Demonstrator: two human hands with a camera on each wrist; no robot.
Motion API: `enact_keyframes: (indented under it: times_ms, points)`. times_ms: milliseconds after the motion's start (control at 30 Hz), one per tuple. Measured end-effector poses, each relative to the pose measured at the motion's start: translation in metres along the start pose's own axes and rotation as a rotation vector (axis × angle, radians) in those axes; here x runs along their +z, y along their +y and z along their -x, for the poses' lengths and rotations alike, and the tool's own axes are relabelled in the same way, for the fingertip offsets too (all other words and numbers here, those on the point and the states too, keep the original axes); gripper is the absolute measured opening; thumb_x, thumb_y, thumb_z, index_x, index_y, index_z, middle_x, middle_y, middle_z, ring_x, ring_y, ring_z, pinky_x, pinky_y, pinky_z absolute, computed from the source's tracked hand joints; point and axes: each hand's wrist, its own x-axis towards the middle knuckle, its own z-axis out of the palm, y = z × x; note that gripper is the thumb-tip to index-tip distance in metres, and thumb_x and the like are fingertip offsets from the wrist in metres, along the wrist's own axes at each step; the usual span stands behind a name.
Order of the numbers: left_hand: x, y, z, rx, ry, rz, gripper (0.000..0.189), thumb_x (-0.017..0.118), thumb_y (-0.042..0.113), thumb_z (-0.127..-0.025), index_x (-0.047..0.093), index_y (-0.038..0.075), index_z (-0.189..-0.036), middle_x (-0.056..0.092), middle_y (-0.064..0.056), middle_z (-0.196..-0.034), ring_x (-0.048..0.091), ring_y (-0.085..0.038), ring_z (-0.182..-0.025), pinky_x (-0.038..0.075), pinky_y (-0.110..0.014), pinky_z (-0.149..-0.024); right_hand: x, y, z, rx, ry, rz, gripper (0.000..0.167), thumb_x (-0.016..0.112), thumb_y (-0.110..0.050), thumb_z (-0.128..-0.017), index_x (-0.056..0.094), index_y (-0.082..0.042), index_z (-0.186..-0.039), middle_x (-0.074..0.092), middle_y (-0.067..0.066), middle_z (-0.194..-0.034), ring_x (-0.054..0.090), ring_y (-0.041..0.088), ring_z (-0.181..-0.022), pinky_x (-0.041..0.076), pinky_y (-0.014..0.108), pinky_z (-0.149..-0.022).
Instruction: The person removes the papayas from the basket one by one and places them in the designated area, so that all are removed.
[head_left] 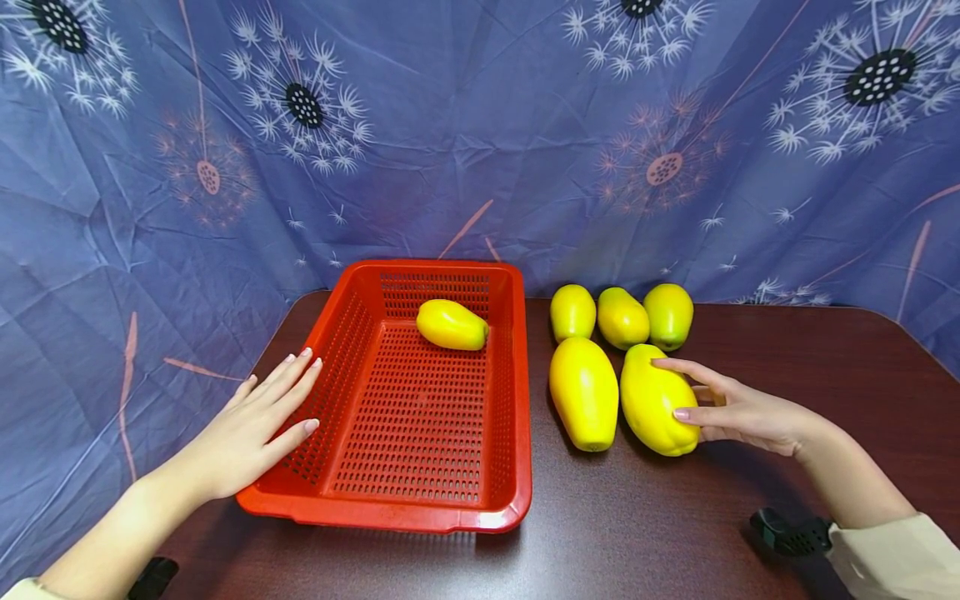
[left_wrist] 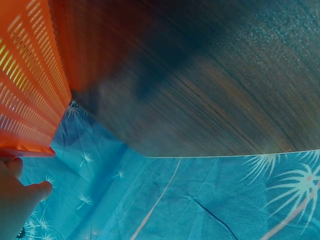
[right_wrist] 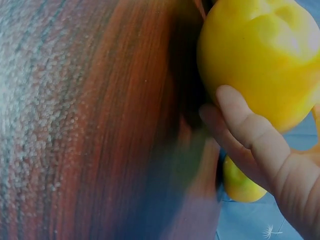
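Note:
My right hand (head_left: 738, 410) holds a large yellow papaya (head_left: 654, 400) from its right side, thumb on the near part and a finger over the top. In the right wrist view, fingers (right_wrist: 245, 120) lie against the papaya's lower side. Just left of it is another large yellow papaya (head_left: 584, 394). With fingers stretched out, my left hand (head_left: 251, 429) rests at the left rim of a red plastic basket (head_left: 390, 515). Inside the basket, near the back, lies one yellow papaya (head_left: 452, 325) with a greenish tip.
Behind the two large papayas sit three smaller yellow-green mangoes (head_left: 573, 312). Everything stands on a dark brown wooden table (head_left: 615, 533). A blue cloth with a dandelion pattern (head_left: 465, 133) hangs along the table's back edge.

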Motion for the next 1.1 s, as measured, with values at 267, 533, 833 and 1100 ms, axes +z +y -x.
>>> enact_keyframes:
  times_ms: [267, 533, 833, 1100]
  points:
    - [0.0003, -0.0003, 0.0001, -0.001, 0.001, 0.000, 0.063, 0.049, 0.034, -0.096, 0.023, 0.015, -0.149, 0.015, -0.007, -0.155, 0.004, -0.021, -0.142, 0.005, -0.058, -0.108, 0.0001, 0.0001, -0.0016, 0.010, 0.008, -0.001, 0.066, 0.046, -0.005, -0.097, 0.015, -0.030, -0.149, -0.001, 0.032, -0.142, 0.051, 0.024, -0.111, 0.048, 0.044, -0.086]
    - [-0.0005, 0.0005, -0.0005, -0.003, -0.004, 0.005, 0.062, 0.049, 0.034, -0.096, 0.024, 0.014, -0.149, 0.016, -0.008, -0.155, 0.005, -0.022, -0.142, 0.005, -0.058, -0.108, 0.0010, -0.0004, -0.0032, 0.008, 0.028, 0.017, 0.066, 0.046, -0.007, -0.097, 0.013, -0.028, -0.150, 0.006, 0.035, -0.140, 0.052, 0.026, -0.110, 0.048, 0.044, -0.086]
    - [0.0005, -0.0004, 0.0001, -0.003, -0.002, 0.002, 0.062, 0.049, 0.034, -0.096, 0.024, 0.015, -0.149, 0.015, -0.007, -0.155, 0.005, -0.022, -0.142, 0.005, -0.058, -0.108, 0.0012, -0.0010, -0.0041, 0.018, 0.045, 0.023, 0.066, 0.046, -0.008, -0.097, 0.011, -0.028, -0.150, 0.006, 0.034, -0.139, 0.051, 0.026, -0.110, 0.048, 0.044, -0.085]
    - [0.0006, -0.0006, 0.0000, -0.003, -0.002, 0.001, 0.062, 0.049, 0.035, -0.096, 0.024, 0.014, -0.149, 0.015, -0.007, -0.155, 0.005, -0.023, -0.142, 0.005, -0.058, -0.107, 0.0010, -0.0012, -0.0044, 0.020, 0.061, 0.034, 0.067, 0.047, -0.008, -0.097, 0.012, -0.028, -0.150, 0.008, 0.034, -0.137, 0.051, 0.028, -0.108, 0.049, 0.046, -0.084]
